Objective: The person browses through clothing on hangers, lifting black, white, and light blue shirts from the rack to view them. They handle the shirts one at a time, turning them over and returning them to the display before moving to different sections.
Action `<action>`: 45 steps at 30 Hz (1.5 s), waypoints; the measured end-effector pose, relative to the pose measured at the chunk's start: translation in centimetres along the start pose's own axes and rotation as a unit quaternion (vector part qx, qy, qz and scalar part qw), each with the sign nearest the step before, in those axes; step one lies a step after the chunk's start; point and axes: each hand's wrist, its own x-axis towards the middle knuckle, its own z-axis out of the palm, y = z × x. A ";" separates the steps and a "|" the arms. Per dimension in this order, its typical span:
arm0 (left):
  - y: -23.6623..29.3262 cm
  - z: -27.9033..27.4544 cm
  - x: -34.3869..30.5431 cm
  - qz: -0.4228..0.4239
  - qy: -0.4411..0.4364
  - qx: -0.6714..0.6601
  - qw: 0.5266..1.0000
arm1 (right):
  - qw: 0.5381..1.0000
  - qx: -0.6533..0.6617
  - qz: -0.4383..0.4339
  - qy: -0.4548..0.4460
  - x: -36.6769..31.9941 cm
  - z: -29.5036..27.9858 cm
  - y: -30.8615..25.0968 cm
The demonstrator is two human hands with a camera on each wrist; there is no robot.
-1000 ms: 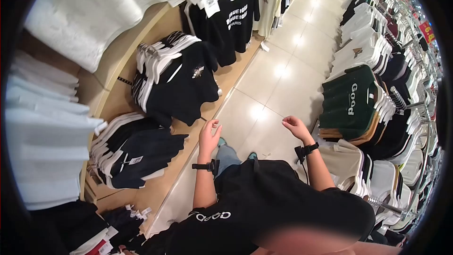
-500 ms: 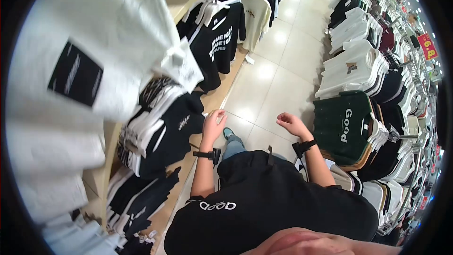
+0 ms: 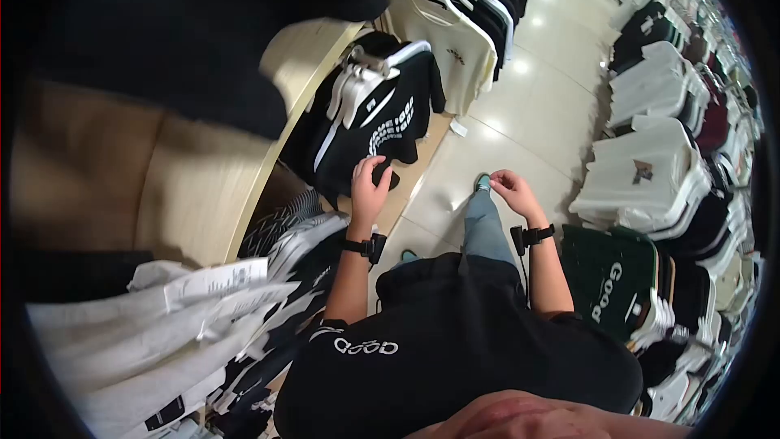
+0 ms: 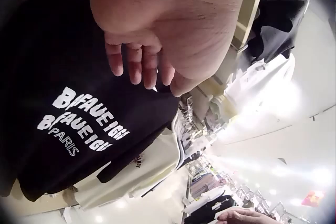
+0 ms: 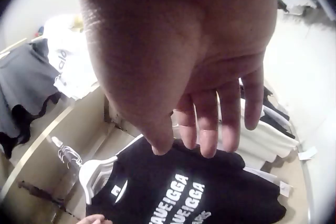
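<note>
In the head view my left hand [image 3: 370,189] is held out with loosely bent fingers, in front of a black shirt with white lettering [image 3: 394,126]; whether it touches the cloth I cannot tell. The left wrist view shows that hand [image 4: 168,24] empty beside the lettered black shirt [image 4: 52,77]. My right hand [image 3: 515,193] hangs in the air over the aisle, fingers relaxed. Seen from its own wrist, the right hand [image 5: 178,61] holds nothing, and the lettered shirt [image 5: 157,182] lies beyond its fingertips.
A curved wooden shelf [image 3: 313,57] runs along the left, with white garments [image 3: 162,341] below and dark cloth [image 3: 162,41] above. Racks of hanging shirts line the right, among them a green one [image 3: 605,276]. Between them runs the tiled aisle [image 3: 528,97].
The view has moved forward along the aisle, bringing the lettered shirt close to my left hand. The feet have changed position. Both hands stay raised and empty.
</note>
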 end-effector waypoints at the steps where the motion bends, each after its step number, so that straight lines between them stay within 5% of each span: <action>1: 0.4 0.7 0.8 -0.009 0.009 0.000 1.000 | 1.000 0.017 -0.019 -0.001 2.3 -1.1 0.3; 5: 0.3 4.9 3.8 -0.099 0.002 0.017 0.995 | 1.000 -0.017 -0.006 0.006 12.3 -6.0 0.5; 7: 0.4 9.0 5.6 -0.217 0.007 -0.138 0.966 | 0.999 -0.012 -0.041 0.009 16.3 -8.3 -0.6; 11: 3.4 16.0 14.1 -0.151 -0.101 -0.207 0.961 | 0.993 -0.065 -0.100 0.019 23.6 -12.5 -5.2; 15: 5.4 20.7 25.4 -0.090 0.007 -0.217 0.972 | 0.973 -0.121 -0.180 0.078 30.1 -14.2 -8.3; 17: 0.7 24.2 30.6 -0.102 0.102 -0.154 0.978 | 0.971 -0.132 -0.184 0.079 32.9 -13.9 -9.6; 22: -3.5 26.6 42.1 -0.173 0.143 0.070 0.972 | 0.936 -0.254 -0.201 0.134 37.9 -10.7 -9.5; 23: -5.2 27.5 43.8 -0.164 0.150 0.147 0.964 | 0.913 -0.319 -0.209 0.147 38.7 -10.3 -9.3; 24: -12.3 30.2 45.4 -0.152 0.145 0.132 0.969 | 0.909 -0.369 -0.157 0.109 39.4 -9.4 -8.9; 25: -12.6 29.1 46.7 -0.013 0.179 0.370 0.912 | 0.898 -0.421 -0.102 0.080 40.0 -9.1 -8.8; 26: -12.7 28.9 48.2 -0.004 0.180 0.344 0.921 | 0.901 -0.420 -0.078 0.077 40.3 -8.7 -8.4; 27: -9.9 26.7 48.6 -0.140 0.053 0.224 0.963 | 0.905 -0.416 -0.056 0.071 40.3 -8.1 -8.4; 29: -15.6 27.2 50.5 -0.085 0.032 0.253 0.963 | 0.897 -0.422 -0.104 0.078 40.2 -7.5 -8.7; 31: -11.9 25.6 53.1 -0.070 0.029 0.248 0.966 | 0.919 -0.383 -0.065 0.062 42.0 -6.9 -7.7; 35: -8.6 23.9 51.5 -0.049 -0.091 0.272 0.957 | 0.898 -0.369 -0.176 0.162 43.3 -10.0 -5.2; 39: -6.9 23.3 48.9 -0.038 -0.245 0.296 0.923 | 0.876 -0.313 -0.348 0.119 45.6 -17.0 -2.3; 41: -6.3 22.6 47.8 -0.043 -0.314 0.292 0.902 | 0.914 -0.291 -0.281 0.035 47.6 -19.8 -2.3; 42: -7.5 22.8 47.5 -0.042 -0.353 0.288 0.889 | 0.871 -0.373 -0.314 0.057 48.0 -21.0 -2.9; 43: -10.2 24.1 46.4 -0.118 -0.260 0.087 0.954 | 0.871 -0.371 -0.322 0.030 48.2 -22.6 -3.4; 45: -6.5 23.6 42.5 -0.025 -0.213 0.260 0.941 | 0.782 -0.424 -0.457 -0.001 48.3 -24.2 -4.6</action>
